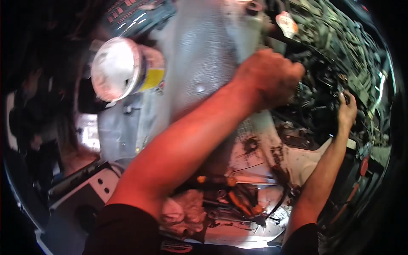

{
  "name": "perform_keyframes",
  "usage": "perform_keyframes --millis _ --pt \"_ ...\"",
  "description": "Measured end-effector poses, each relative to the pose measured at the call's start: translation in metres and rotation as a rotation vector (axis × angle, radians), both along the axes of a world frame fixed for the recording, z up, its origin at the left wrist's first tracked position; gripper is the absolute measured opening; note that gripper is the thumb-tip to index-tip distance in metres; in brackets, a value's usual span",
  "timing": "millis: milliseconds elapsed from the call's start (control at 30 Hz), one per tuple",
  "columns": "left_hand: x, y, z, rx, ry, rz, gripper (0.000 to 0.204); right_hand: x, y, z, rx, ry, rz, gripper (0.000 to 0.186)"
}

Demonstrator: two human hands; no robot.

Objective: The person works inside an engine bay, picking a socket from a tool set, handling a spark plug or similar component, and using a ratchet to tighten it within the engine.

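My left hand [272, 78] is closed in a fist over the near edge of the engine bay, at the border of the grey textured cover [206, 55]. Whatever its fingers hold, if anything, is hidden behind the knuckles. Further right, my right hand [348, 111] reaches in among dark hoses and parts of the engine [316, 95]. Its fingertips are bent together around a small dark piece, too dim to name. A pale cap or tag with orange [287, 24] shows beyond my left fist.
A white bucket [151, 68] with a yellow label stands tipped toward me at the left. Near my body lie orange-handled pliers [240, 202], several other tools and a crumpled cloth [185, 210]. Wires and pipes [355, 46] crowd the far right.
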State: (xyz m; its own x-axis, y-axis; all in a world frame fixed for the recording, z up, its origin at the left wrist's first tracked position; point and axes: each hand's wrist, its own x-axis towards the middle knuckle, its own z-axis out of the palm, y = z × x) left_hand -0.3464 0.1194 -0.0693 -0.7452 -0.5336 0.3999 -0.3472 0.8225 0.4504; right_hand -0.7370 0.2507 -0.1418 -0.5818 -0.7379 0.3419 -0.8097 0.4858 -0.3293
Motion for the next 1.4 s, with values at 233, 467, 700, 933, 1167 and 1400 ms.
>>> perform_keyframes --millis 233,467,700,933,1167,1400 --pt "-0.002 0.002 -0.003 -0.188 -0.008 -0.014 0.011 0.054 -0.01 0.033 0.037 -0.18 -0.097 0.045" --pt "-0.088 -0.002 0.021 -0.207 -0.283 -0.098 0.014 0.06 -0.015 0.041 0.055 -0.132 -0.129 0.046" --pt "-0.144 -0.039 0.01 -0.169 -0.194 -0.355 0.017 0.057 -0.009 0.039 0.069 -0.206 -0.13 0.049" --pt "-0.135 -0.043 0.0 -0.228 -0.182 -0.391 0.019 0.07 -0.013 0.043 0.044 -0.266 -0.173 0.045" --pt "-0.132 -0.041 0.006 -0.145 -0.456 -0.384 0.019 0.063 -0.004 0.044 -0.073 -0.441 -0.126 0.042" --pt "-0.141 -0.029 0.036 -0.032 -0.813 -0.377 0.022 0.089 -0.018 0.065 0.013 -0.364 -0.115 0.046"
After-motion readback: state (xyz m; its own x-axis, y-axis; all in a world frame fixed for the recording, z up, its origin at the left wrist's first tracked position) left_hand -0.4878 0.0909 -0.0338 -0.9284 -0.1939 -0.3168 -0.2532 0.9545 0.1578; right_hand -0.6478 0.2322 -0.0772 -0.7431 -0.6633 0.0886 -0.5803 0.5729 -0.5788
